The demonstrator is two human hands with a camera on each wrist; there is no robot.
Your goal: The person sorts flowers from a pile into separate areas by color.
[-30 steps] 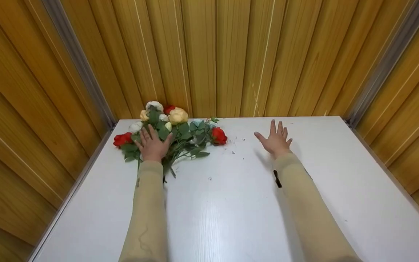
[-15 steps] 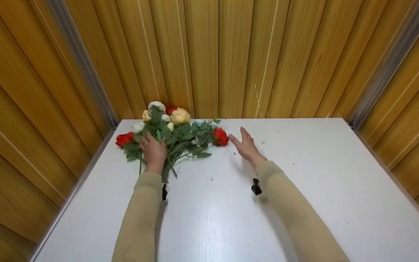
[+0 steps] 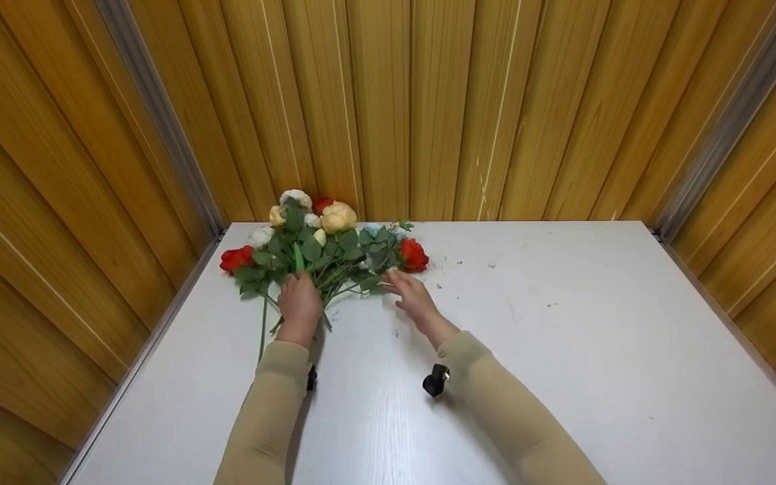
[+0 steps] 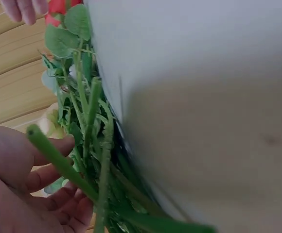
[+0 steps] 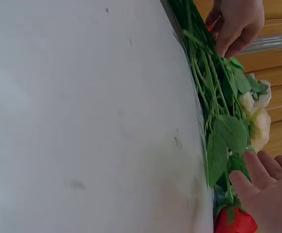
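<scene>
A bunch of flowers lies at the far left of the white table [image 3: 496, 377]: red, white and cream blooms, such as the cream flower [image 3: 339, 217], on leafy green stems [image 4: 104, 160]. My left hand [image 3: 299, 303] is over the stems; in the left wrist view its fingers are loosely bent beside them, with one stem [image 4: 63, 162] crossing before the palm. My right hand [image 3: 415, 300] reaches in from the right with fingers extended, right at the leaves [image 5: 228, 133] and below the red flower [image 3: 414, 255].
A wood-panelled wall [image 3: 428, 121] stands directly behind the table's far edge, with more panels on both sides. Small dark specks [image 3: 459, 263] dot the tabletop right of the flowers. Black wrist cameras [image 3: 436, 380] hang beneath the sleeves.
My right hand has moved left, from the bare table to the right edge of the flowers. My left hand has bent its spread fingers and come down and back over the stems.
</scene>
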